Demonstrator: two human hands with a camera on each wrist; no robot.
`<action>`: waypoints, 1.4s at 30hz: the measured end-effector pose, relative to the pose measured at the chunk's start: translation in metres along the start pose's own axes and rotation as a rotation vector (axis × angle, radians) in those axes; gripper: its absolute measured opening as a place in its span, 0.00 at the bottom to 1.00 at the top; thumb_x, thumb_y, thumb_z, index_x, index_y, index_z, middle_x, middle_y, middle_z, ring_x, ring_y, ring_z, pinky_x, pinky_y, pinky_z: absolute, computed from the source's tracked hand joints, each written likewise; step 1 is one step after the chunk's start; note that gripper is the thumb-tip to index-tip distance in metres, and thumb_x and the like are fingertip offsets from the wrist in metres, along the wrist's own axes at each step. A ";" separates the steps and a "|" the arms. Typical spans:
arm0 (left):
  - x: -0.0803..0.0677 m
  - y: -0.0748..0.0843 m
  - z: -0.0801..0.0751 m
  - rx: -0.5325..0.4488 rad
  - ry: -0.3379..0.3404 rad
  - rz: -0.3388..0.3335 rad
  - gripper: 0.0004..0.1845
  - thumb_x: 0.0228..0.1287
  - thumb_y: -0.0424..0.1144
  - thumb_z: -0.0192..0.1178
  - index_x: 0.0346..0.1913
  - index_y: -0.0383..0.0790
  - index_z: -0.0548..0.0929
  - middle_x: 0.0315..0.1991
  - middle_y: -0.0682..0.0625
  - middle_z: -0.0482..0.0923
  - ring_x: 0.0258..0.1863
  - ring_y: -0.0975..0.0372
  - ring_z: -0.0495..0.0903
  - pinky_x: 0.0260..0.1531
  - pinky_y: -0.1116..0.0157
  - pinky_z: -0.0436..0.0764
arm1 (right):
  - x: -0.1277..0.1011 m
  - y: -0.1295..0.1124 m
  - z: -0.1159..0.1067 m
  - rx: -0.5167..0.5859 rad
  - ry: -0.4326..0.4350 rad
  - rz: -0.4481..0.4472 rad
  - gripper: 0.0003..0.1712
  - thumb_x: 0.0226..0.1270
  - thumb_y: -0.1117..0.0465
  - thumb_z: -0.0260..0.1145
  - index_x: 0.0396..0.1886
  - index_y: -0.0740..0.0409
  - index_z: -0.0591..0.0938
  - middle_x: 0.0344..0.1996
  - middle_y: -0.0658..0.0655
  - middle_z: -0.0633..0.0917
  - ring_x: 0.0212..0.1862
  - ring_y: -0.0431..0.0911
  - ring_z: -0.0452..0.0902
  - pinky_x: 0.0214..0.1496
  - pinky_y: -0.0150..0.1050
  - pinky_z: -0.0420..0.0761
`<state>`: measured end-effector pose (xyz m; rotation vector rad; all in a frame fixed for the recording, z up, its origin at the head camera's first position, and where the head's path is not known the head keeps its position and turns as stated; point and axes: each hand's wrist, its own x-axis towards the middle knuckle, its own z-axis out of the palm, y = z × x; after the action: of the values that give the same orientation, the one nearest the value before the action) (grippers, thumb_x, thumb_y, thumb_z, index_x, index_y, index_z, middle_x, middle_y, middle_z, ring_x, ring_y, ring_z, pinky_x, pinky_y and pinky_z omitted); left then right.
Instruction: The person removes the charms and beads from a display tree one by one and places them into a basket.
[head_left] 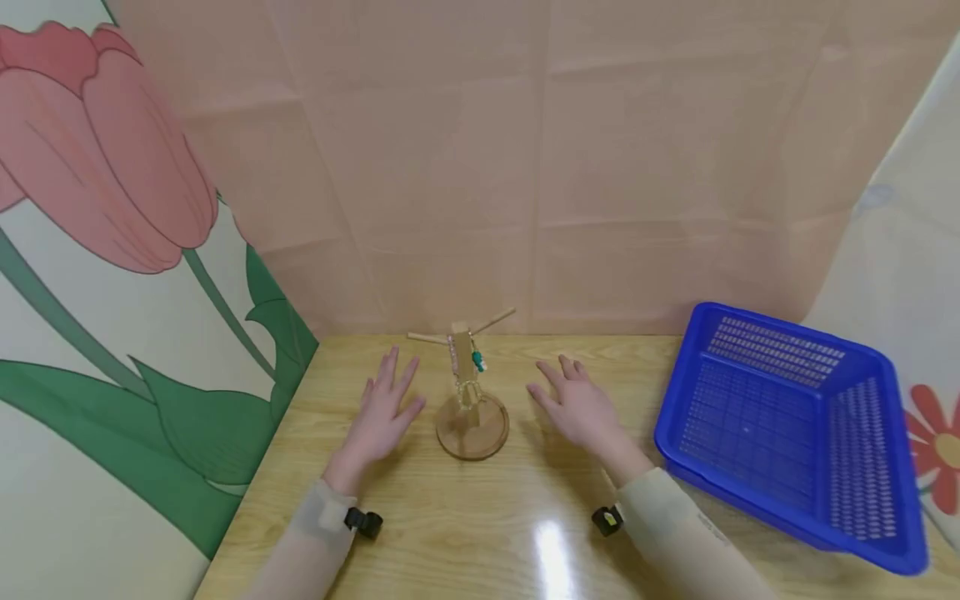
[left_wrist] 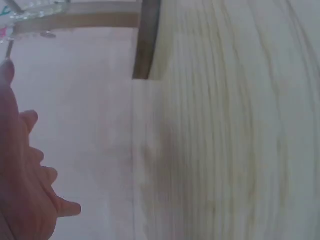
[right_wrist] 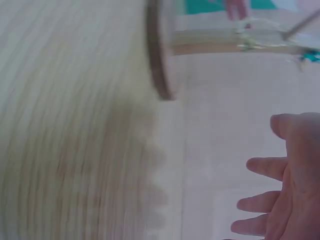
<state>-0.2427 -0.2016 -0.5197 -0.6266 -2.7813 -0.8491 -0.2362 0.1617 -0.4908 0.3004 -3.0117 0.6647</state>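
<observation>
Between the two hands stands a small wooden jewelry stand with a round base and thin pegs near its top. Bracelets hang on it: a pinkish beaded one, one with teal beads, and a pale one lower on the post. To the stand's left, my left hand is held above the table with fingers spread, holding nothing. On the other side, my right hand hovers with its fingers extended and apart, also without anything in it. Both wrist views show the hands clear of the stand.
A large blue plastic basket sits at the right of the wooden table. Behind the table hangs a pink cloth, and a tulip-patterned sheet rises along the left side.
</observation>
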 end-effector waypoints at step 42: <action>0.032 0.110 -0.041 -1.117 0.722 -0.003 0.16 0.76 0.26 0.63 0.62 0.21 0.81 0.58 0.37 0.86 0.60 0.52 0.85 0.66 0.57 0.85 | 0.007 -0.083 -0.028 0.723 0.385 -0.302 0.16 0.72 0.59 0.78 0.56 0.58 0.91 0.52 0.54 0.92 0.51 0.51 0.90 0.59 0.56 0.91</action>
<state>-0.2214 -0.1312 -0.4222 -0.3014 -1.5048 -2.0962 -0.2269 0.0980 -0.4301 0.5519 -2.2030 1.5382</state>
